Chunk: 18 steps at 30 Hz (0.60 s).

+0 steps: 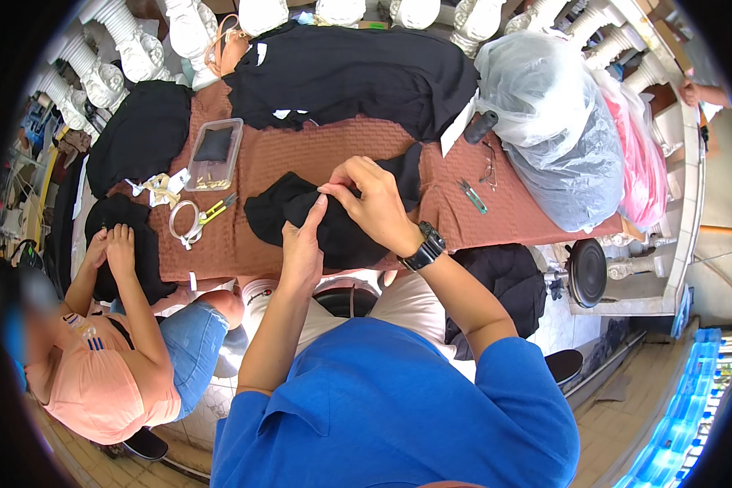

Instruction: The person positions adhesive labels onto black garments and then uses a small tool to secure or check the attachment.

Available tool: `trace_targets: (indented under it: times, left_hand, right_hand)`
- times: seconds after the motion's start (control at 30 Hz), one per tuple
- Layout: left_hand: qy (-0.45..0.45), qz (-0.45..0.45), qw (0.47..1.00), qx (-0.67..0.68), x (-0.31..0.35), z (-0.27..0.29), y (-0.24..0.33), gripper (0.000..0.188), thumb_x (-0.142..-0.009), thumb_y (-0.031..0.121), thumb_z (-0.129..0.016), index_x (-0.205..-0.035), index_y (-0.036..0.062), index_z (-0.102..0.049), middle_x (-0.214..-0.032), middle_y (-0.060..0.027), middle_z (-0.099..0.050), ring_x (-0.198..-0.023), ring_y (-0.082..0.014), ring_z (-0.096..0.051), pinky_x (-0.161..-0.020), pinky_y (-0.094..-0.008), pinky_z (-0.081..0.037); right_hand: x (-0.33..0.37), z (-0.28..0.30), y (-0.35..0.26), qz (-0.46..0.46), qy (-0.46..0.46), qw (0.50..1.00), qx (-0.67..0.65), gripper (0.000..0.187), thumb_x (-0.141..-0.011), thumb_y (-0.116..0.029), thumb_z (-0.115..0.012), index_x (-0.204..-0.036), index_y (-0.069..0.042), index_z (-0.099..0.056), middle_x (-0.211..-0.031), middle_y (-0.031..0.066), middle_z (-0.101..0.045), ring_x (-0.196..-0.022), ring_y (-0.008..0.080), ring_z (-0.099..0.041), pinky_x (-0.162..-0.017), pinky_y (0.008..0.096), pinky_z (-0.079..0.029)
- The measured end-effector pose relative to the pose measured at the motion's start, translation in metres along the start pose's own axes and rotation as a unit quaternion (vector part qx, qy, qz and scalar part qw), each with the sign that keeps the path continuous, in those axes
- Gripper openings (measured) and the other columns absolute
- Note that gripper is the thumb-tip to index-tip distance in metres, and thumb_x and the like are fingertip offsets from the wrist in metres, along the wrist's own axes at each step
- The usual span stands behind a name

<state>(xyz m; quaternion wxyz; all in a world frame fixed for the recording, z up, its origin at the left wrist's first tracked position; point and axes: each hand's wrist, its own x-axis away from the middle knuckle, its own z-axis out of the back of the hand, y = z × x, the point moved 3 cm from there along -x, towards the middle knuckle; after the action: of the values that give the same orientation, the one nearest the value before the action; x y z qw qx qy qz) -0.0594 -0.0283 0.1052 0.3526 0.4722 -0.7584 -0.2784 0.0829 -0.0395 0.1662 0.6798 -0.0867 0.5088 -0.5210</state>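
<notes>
A piece of black cloth [276, 205] lies over the table's near edge and my lap. My left hand [302, 244] is closed on a fold of it, thumb pointing up. Just beside that thumb tip, my right hand [372, 202], with a black watch on the wrist, is closed in a pinch. Whatever its fingertips hold is too small to make out. Left of the cloth lie yellow-handled thread snips [216, 208]; green-handled snips [472, 197] rest to the right.
A clear plastic box [234, 154] holds a black pincushion and small pieces. Beside it are a white ring [185, 224] and cloth scraps. Black garments [342, 73] cover the far side. A black thread spool [481, 127] and stuffed plastic bags [557, 122] stand right. A co-worker [114, 350] handles black cloth at left.
</notes>
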Motion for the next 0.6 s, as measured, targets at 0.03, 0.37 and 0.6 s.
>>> trace_targets:
  times: [0.03,0.37,0.6]
  left_hand:
    - [-0.004,0.001,1.000,0.022,0.000,0.000,0.002,0.020,-0.098,0.018,-0.068,-0.111,0.0026,-0.069,-0.109,-0.0046,-0.070,-0.101,-0.0125,-0.066,-0.088,-0.0271,-0.052]
    - [-0.078,0.024,0.989,0.120,-0.012,0.015,0.018,0.028,-0.102,0.013,-0.056,-0.123,-0.0049,-0.061,-0.122,-0.0139,-0.068,-0.115,-0.0232,-0.065,-0.103,-0.0367,-0.051]
    - [-0.036,-0.050,0.946,-0.318,0.003,0.048,0.025,0.014,-0.094,0.005,-0.066,-0.106,-0.0024,-0.067,-0.108,-0.0109,-0.070,-0.109,-0.0210,-0.066,-0.102,-0.0332,-0.050]
  right_hand:
    - [0.002,0.000,0.002,0.025,0.020,0.999,0.007,0.019,-0.083,-0.011,-0.077,-0.092,-0.002,-0.063,-0.088,0.0111,-0.062,-0.083,0.0312,-0.059,-0.072,0.0404,-0.048]
    - [0.055,-0.018,0.006,0.019,0.004,0.998,0.055,0.045,-0.075,0.000,-0.071,-0.117,0.000,-0.056,-0.103,0.0150,-0.057,-0.094,0.0336,-0.055,-0.082,0.0403,-0.044]
    - [0.019,-0.004,0.014,-0.105,-0.014,0.986,-0.128,0.019,-0.086,0.007,-0.057,-0.104,0.003,-0.062,-0.091,0.0146,-0.062,-0.082,0.0264,-0.065,-0.076,0.0370,-0.050]
